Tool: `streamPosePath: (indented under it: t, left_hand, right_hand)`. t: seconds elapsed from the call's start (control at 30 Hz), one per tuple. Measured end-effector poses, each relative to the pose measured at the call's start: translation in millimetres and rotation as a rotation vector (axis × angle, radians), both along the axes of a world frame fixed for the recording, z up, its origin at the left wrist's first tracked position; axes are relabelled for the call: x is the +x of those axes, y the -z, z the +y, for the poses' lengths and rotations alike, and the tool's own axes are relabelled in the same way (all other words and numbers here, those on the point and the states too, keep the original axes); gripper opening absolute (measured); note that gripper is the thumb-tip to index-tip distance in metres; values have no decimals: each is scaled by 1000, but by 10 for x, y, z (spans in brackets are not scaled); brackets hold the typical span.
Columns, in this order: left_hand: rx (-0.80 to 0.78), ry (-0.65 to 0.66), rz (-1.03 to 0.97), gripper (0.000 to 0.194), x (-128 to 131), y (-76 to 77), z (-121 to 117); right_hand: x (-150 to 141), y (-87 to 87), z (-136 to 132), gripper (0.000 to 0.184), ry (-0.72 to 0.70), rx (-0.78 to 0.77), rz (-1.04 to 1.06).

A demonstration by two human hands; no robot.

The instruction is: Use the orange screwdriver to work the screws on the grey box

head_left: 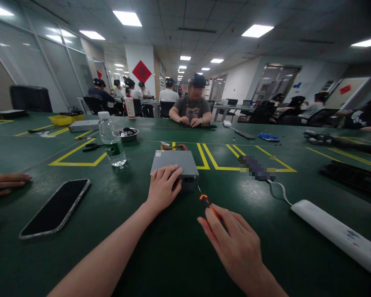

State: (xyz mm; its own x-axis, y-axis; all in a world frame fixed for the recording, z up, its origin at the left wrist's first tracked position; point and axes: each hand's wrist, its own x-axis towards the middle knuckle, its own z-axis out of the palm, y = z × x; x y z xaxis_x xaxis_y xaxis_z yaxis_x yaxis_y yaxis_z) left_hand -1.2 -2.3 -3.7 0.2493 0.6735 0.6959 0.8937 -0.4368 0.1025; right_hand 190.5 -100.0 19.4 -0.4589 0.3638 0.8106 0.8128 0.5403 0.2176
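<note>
The right hand (pixel 233 239) pinches a screwdriver (pixel 205 202), its tip at a metal box (pixel 176 158). The left hand (pixel 163 186) lies spread on top.

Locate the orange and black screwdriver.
Head view, right of centre: the orange and black screwdriver is in the right hand, its tip by the near right corner of the grey metal box.
</note>
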Motion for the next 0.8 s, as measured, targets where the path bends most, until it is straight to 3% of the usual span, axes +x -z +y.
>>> streamPosePath:
  t: [0.23,0.47,0.6,0.7,0.8]
  left_hand:
    - [4,9,2,33,-2,-3,-2]
    - [2,-8,11,32,1,-1,4]
    - [-1,-12,19,33,1,12,13]
    - [6,-19,17,33,2,21,19]
    - [12,-20,18,32,5,25,23]
  right_hand:
    - [188,-193,279,6,-359,92,-370]
    - [307,-60,348,28,-542,21,-435]
    - [338,15,373,17,-554,6,-295]
    - [346,19,408,20,-576,34,-97]
    - [373,7,431,24,-569,-8,-25]
